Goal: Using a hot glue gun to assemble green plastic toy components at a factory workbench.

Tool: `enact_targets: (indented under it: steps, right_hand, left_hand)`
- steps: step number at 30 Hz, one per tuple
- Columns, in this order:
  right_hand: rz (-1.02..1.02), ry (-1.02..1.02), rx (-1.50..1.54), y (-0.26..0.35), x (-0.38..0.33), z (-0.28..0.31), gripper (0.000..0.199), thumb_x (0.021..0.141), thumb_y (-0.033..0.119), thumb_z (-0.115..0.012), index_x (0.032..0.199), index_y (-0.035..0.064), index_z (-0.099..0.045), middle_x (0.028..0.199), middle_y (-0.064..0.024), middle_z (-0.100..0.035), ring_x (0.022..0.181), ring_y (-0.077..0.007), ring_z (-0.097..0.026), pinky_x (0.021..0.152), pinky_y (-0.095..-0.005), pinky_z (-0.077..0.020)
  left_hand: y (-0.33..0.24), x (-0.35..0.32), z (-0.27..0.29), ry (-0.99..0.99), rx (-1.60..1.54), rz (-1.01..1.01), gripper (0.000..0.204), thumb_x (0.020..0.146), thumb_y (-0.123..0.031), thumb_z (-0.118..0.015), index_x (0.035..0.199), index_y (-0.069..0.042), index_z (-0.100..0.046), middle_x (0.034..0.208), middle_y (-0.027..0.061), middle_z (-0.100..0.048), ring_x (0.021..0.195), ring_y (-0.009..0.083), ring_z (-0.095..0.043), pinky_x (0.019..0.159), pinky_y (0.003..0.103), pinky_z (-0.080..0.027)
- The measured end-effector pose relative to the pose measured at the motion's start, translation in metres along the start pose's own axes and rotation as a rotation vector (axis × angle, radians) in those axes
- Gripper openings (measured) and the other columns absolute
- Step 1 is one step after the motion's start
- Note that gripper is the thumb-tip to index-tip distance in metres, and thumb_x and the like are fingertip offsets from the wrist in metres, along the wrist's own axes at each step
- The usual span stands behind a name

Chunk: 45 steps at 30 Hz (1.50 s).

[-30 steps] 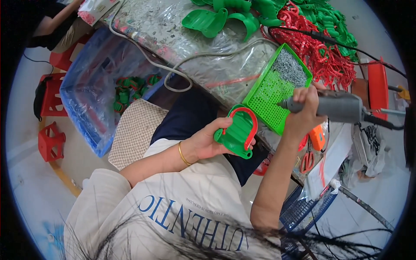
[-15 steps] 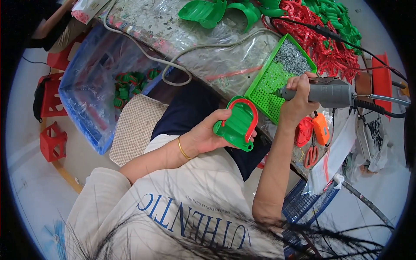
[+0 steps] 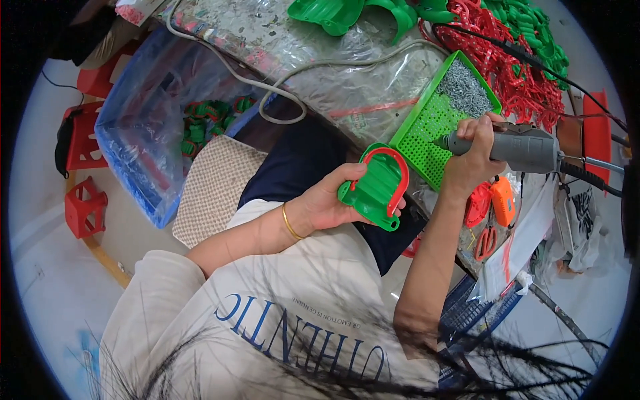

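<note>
My left hand (image 3: 333, 197) grips a green plastic shell (image 3: 375, 193) in front of my body, thumb on its near rim. A red U-shaped strip (image 3: 404, 175) lies along the shell's upper and right edge. My right hand (image 3: 472, 157) is wrapped round a grey electric screwdriver (image 3: 523, 148), its tip pointing left over a green perforated basket (image 3: 427, 130). Small silver screws (image 3: 467, 88) fill the basket's far end. The tip stands apart from the shell; whether it carries a screw is too small to tell.
Red strips (image 3: 483, 57) and green parts (image 3: 527, 30) are heaped at the far right. More green shells (image 3: 333, 13) lie at the table's back. A grey cable (image 3: 293, 77) loops across the table. Left stands a blue lined bin (image 3: 143, 133) holding assembled pieces; scissors (image 3: 486, 243) lie right.
The whole view has shifted slightly, moving the scene right. Both hands keep their holds on the shell and the screwdriver, with little other movement.
</note>
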State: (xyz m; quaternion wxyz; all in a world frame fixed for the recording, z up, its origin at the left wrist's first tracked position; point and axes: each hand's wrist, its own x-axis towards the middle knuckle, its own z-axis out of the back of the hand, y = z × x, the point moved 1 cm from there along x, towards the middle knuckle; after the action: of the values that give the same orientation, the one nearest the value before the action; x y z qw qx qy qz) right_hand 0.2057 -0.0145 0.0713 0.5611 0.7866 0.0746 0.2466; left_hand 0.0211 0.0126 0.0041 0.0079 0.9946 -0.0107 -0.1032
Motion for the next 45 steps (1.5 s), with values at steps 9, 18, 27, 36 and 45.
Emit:
enact_targets:
  steps: [9, 18, 27, 36, 45]
  right_hand:
    - [-0.064, 0.155, 0.169, 0.058, -0.013, -0.018, 0.016, 0.082, 0.006, -0.055, 0.097, 0.0015, -0.054, 0.059, -0.0004, -0.04, 0.055, -0.0101, -0.039, 0.058, -0.0261, -0.0335]
    - [-0.167, 0.302, 0.243, 0.067, -0.065, -0.057, 0.019, 0.081, 0.007, -0.051, 0.1, 0.0022, -0.053, 0.055, -0.0002, -0.037, 0.05, -0.0105, -0.037, 0.053, -0.0266, -0.0316]
    - [-0.183, 0.283, 0.217, 0.06, -0.073, -0.057, 0.018, 0.082, 0.008, -0.052, 0.099, 0.0032, -0.053, 0.056, -0.0005, -0.039, 0.05, -0.0109, -0.039, 0.054, -0.0268, -0.033]
    - [-0.173, 0.366, 0.227, 0.056, -0.078, -0.057, 0.014, 0.082, 0.007, -0.051, 0.096, 0.0047, -0.053, 0.056, 0.0001, -0.038, 0.049, -0.0106, -0.037, 0.053, -0.027, -0.0328]
    - [-0.167, 0.348, 0.193, 0.059, -0.08, -0.058, 0.005, 0.084, 0.007, -0.049, 0.081, 0.0064, -0.045, 0.055, -0.0008, -0.038, 0.048, -0.0115, -0.038, 0.053, -0.0275, -0.0326]
  left_hand:
    - [0.0, 0.004, 0.009, 0.109, -0.271, 0.067, 0.056, 0.087, -0.038, -0.05, 0.126, 0.002, -0.042, 0.119, 0.0245, -0.052, 0.109, 0.0367, -0.052, 0.092, 0.051, -0.043]
    - [0.002, -0.002, -0.005, 0.042, -0.209, 0.009, 0.05, 0.089, -0.038, -0.05, 0.128, -0.008, -0.043, 0.12, 0.0182, -0.052, 0.109, 0.0335, -0.053, 0.091, 0.053, -0.043]
    - [0.003, -0.001, 0.005, 0.058, -0.166, 0.007, 0.047, 0.089, -0.037, -0.051, 0.127, -0.011, -0.044, 0.122, 0.0126, -0.053, 0.109, 0.0288, -0.054, 0.089, 0.055, -0.044]
    - [0.005, -0.006, 0.002, 0.045, -0.158, 0.019, 0.049, 0.088, -0.037, -0.052, 0.126, -0.007, -0.044, 0.121, 0.0137, -0.054, 0.108, 0.0285, -0.055, 0.089, 0.053, -0.045]
    - [0.003, -0.006, 0.002, -0.001, -0.1, -0.012, 0.045, 0.088, -0.033, -0.053, 0.122, -0.004, -0.046, 0.115, 0.0137, -0.058, 0.101, 0.0258, -0.06, 0.086, 0.048, -0.049]
